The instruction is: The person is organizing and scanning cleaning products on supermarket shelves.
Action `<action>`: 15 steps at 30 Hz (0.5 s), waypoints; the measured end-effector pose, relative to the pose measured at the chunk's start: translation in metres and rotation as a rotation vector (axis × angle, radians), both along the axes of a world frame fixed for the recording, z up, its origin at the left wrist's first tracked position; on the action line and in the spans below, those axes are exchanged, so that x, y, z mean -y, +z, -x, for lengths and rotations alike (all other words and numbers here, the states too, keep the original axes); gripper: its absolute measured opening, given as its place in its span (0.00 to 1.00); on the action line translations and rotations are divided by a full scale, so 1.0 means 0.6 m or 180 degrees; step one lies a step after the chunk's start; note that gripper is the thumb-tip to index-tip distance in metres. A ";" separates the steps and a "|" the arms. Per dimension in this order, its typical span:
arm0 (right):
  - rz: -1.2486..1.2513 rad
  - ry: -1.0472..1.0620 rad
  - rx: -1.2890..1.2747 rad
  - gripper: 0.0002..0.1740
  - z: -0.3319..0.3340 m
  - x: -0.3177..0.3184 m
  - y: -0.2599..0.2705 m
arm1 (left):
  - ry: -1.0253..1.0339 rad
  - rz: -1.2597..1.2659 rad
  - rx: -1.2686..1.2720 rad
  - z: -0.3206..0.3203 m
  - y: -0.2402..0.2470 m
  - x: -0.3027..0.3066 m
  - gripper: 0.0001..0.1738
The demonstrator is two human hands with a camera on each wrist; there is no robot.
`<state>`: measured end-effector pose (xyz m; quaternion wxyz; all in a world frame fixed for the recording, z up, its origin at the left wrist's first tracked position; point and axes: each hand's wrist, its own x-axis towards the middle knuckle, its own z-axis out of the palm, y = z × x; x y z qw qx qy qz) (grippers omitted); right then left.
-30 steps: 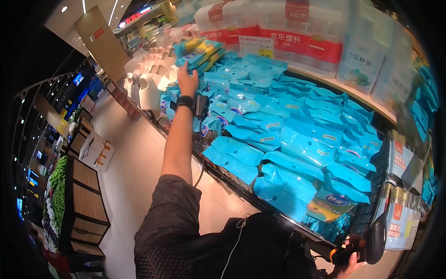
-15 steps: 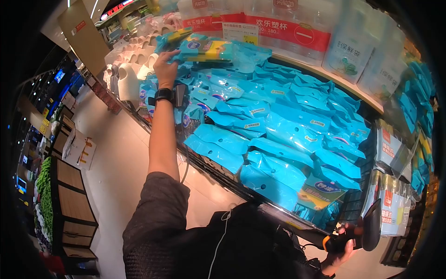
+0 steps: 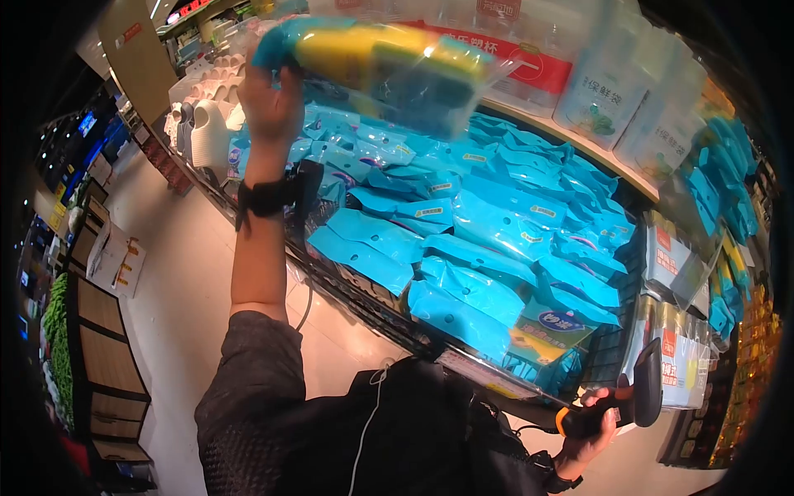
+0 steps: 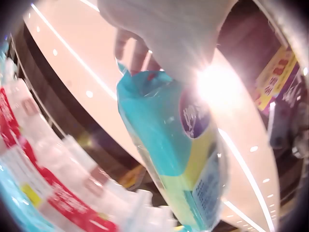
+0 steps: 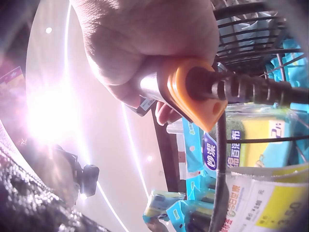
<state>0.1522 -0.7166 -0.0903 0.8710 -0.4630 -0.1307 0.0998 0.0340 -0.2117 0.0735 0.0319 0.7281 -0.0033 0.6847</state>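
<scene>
My left hand grips a teal and yellow pack of scouring sponges by its crimped end, raised above the pile of teal packs. In the left wrist view the pack hangs below curled fingers, its purple logo facing sideways. My right hand holds a black and orange barcode scanner by its handle, low at the near right corner of the wire bin. Up close in the right wrist view, a cable leaves the scanner's orange base.
The wire bin's edge carries a price label. Behind the pile stand packed plastic cups and bag packs on a ledge. Pale slippers are at the left, white boxed packs at the right.
My left hand has lifted the sponge pack up and towards me from the far end of the pile, and the pack has turned. My right hand still holds the scanner.
</scene>
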 end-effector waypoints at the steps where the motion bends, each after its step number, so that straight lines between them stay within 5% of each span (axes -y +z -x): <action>1: -0.0019 -0.0004 -0.0037 0.35 0.004 -0.005 0.007 | -0.0506 0.0337 0.0006 -0.003 0.008 0.050 0.16; 4: 0.0000 -0.0169 0.0054 0.36 0.006 -0.011 0.010 | -0.1691 0.1444 -0.0361 0.007 0.000 0.176 0.15; 8: 0.0181 0.0347 0.0323 0.30 0.003 -0.016 0.030 | -0.1636 0.2655 -0.1301 -0.002 -0.071 0.232 0.08; 10: 0.0088 0.0374 0.0134 0.30 0.004 -0.015 0.029 | -0.2301 0.3506 -0.1423 -0.036 -0.126 0.239 0.08; 12: 0.0203 0.0431 0.0178 0.31 0.002 -0.015 0.031 | -0.1289 0.2877 -0.2006 -0.056 -0.182 0.223 0.10; 15: 0.0478 0.0197 0.0217 0.30 0.003 -0.019 0.032 | -0.1537 0.3151 -0.1535 -0.057 -0.178 0.256 0.11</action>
